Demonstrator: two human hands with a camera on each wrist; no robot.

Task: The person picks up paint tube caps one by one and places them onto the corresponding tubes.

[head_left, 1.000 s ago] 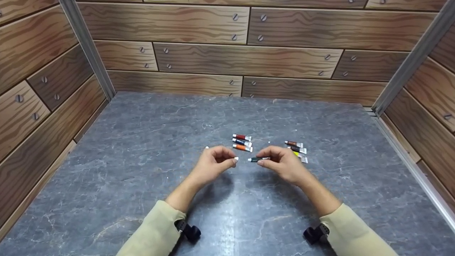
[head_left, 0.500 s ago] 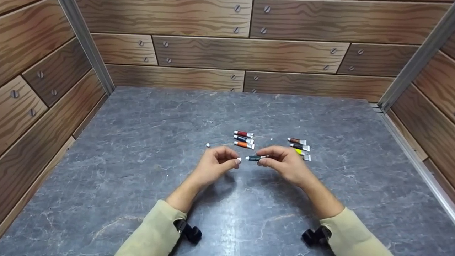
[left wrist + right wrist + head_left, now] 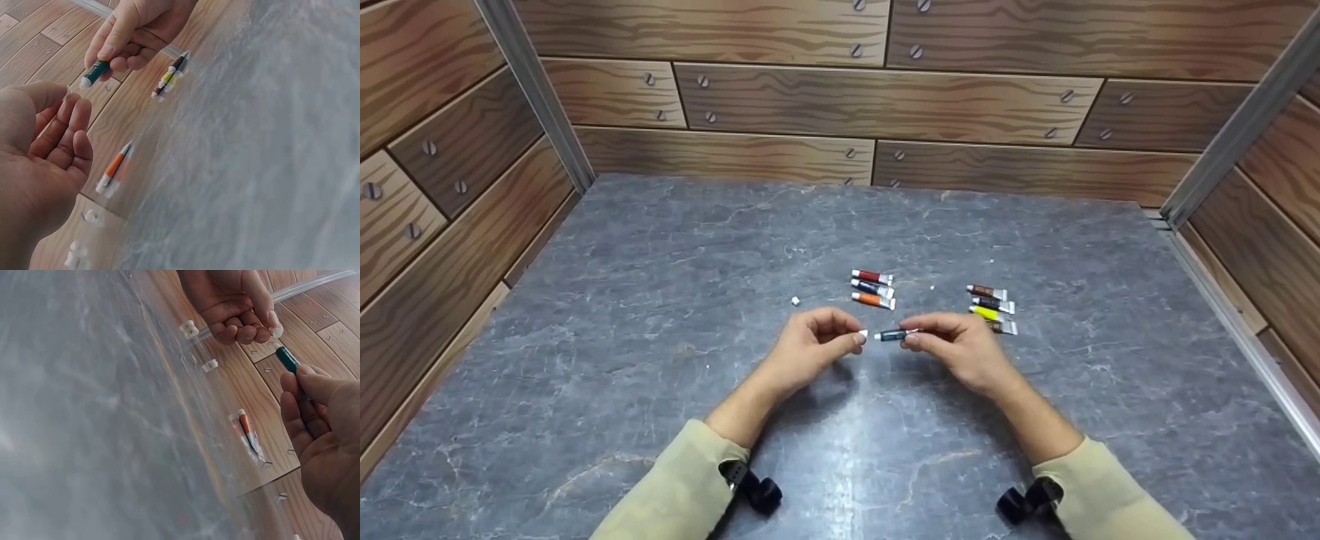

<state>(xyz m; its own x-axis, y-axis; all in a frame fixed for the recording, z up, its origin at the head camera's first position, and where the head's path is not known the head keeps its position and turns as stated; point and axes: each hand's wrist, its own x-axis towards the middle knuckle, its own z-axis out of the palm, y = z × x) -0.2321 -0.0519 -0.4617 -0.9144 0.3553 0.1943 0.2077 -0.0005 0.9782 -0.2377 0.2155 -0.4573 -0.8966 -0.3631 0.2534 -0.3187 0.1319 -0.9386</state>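
My left hand (image 3: pixel 812 349) pinches a small white cap (image 3: pixel 863 334) between thumb and fingertips. Facing it, my right hand (image 3: pixel 960 349) grips a dark green paint tube (image 3: pixel 892 335) by its rear part, white nozzle pointing left. A narrow gap separates cap and nozzle in the head view. Both hands are above the table. In the right wrist view the cap (image 3: pixel 275 332) appears off the end of the green tube (image 3: pixel 287 358). Behind the hands lie a red tube (image 3: pixel 870 277), a dark blue tube (image 3: pixel 871 288) and an orange tube (image 3: pixel 873 301), side by side.
On the right lie a brown tube (image 3: pixel 985 292), a black tube (image 3: pixel 993 304), a yellow tube (image 3: pixel 984 313) and another tube (image 3: pixel 1005 328) partly behind my right hand. A white piece (image 3: pixel 795 301) lies left of the orange tube. Wood-patterned walls (image 3: pixel 780 97) surround the table (image 3: pixel 622 337).
The green tube and the cap have come closer together, mostly within the first half second. The head view has tilted up slightly, then settled lower on the table. Both hands keep their hold.
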